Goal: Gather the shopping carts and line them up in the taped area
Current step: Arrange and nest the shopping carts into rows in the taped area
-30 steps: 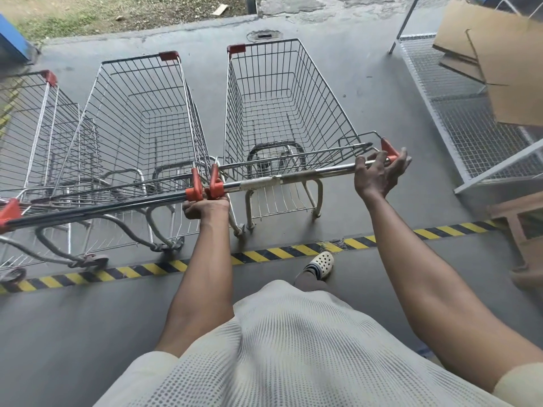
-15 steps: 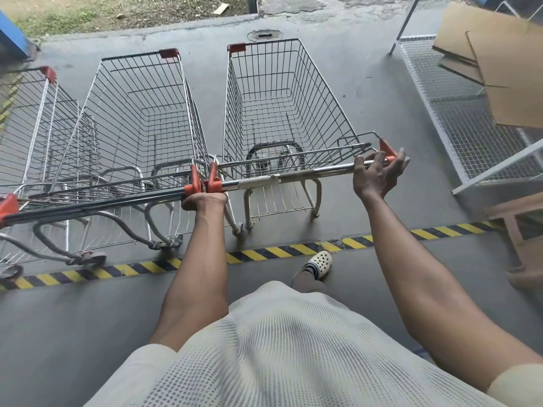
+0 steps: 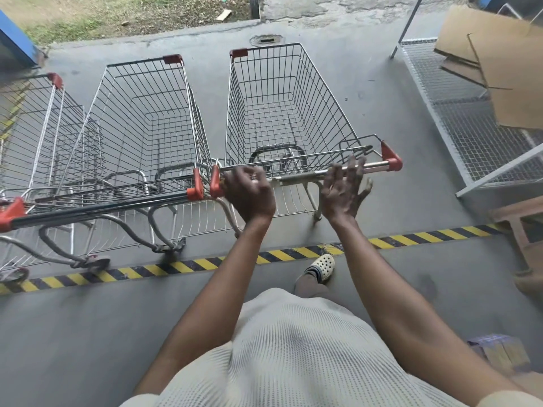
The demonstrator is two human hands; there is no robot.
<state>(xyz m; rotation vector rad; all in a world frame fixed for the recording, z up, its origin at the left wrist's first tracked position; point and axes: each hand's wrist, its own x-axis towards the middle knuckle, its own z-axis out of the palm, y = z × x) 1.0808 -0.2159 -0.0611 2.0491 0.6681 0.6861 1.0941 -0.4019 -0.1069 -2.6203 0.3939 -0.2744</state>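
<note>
Three wire shopping carts with red corner caps stand side by side beyond the yellow-black floor tape (image 3: 176, 265). The right cart (image 3: 282, 113) is directly in front of me. My left hand (image 3: 249, 192) grips its metal handle (image 3: 299, 177) near the left red end cap. My right hand (image 3: 343, 189) is at the same handle further right, its fingers spread and straight, not wrapped round the bar. The middle cart (image 3: 147, 121) sits close on the left, its handle end almost touching. The left cart (image 3: 38, 127) is partly cut off by the frame edge.
A wire-mesh rack (image 3: 470, 127) with flattened cardboard (image 3: 505, 60) on it stands to the right. A wooden stool (image 3: 520, 227) sits by the tape's right end. My foot in a white clog (image 3: 321, 267) is at the tape. Grass borders the concrete at the far side.
My left hand shifted right onto the right cart's handle. My right hand slid left from the red end cap and opened its fingers. The carts stayed put.
</note>
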